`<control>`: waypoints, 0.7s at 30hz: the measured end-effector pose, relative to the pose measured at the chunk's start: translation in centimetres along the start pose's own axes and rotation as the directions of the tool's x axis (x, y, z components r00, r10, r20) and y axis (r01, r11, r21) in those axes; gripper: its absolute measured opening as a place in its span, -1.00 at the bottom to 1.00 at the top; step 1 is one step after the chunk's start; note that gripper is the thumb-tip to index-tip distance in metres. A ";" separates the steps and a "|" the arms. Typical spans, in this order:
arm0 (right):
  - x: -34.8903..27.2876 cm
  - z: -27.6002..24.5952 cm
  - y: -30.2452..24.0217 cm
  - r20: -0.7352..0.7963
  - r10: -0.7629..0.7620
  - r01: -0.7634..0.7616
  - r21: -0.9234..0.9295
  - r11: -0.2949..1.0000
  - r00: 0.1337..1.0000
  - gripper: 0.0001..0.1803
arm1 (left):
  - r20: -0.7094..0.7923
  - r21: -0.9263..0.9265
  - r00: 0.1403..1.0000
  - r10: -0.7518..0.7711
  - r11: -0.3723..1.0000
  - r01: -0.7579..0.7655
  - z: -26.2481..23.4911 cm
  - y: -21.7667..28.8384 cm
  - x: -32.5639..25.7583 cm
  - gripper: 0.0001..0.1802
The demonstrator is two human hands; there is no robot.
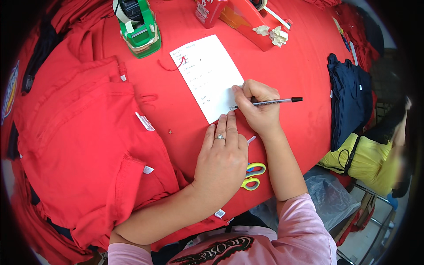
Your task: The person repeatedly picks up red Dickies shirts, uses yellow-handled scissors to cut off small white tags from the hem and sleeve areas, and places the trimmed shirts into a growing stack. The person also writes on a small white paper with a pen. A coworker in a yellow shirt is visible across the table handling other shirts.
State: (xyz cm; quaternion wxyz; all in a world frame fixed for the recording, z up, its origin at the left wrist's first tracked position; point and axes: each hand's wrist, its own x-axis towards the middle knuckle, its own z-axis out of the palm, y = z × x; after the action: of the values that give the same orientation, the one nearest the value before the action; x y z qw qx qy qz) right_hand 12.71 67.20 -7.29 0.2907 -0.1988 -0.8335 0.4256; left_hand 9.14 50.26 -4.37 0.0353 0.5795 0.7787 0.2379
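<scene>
My right hand (258, 106) grips a black pen (282, 101), its tip touching the lower right corner of a white sheet of paper (207, 73) with handwritten lines. The sheet lies on a table covered in red cloth (300, 70). My left hand (222, 157) rests flat on the red cloth, fingers together, fingertips at the sheet's bottom edge; a ring sits on one finger. Under that hand lie scissors with yellow-green handles (255, 176), partly hidden.
A stack of red garments (84, 137) with white labels fills the left. A green tape dispenser (138, 26) and a red tape dispenser (247, 20) stand at the far edge. Dark blue garments (351, 99) lie right. Another person in yellow (375, 161) sits at right.
</scene>
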 end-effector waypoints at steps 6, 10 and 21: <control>0.0 0.0 0.4 -0.032 0.003 -0.003 -0.003 1.000 0.999 -0.56 | 0.004 -0.020 1.000 -0.009 1.000 0.009 -0.1 -0.1 0.1 -0.74; -0.1 0.0 0.2 -0.032 0.061 -0.058 0.086 0.995 0.998 -0.56 | 0.009 -0.023 1.000 -0.009 1.000 0.009 -0.3 -0.1 0.2 -0.74; -0.1 0.0 0.3 -0.017 0.024 -0.023 0.056 0.998 1.000 -0.57 | 0.048 -0.014 0.999 -0.010 1.000 0.011 -0.3 -0.2 0.1 -0.75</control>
State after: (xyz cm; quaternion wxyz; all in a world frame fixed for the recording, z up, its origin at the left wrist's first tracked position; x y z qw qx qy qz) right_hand 12.84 67.34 -7.58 0.2985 -0.2042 -0.8165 0.4502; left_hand 8.89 50.23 -4.19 0.0592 0.5807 0.7789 0.2291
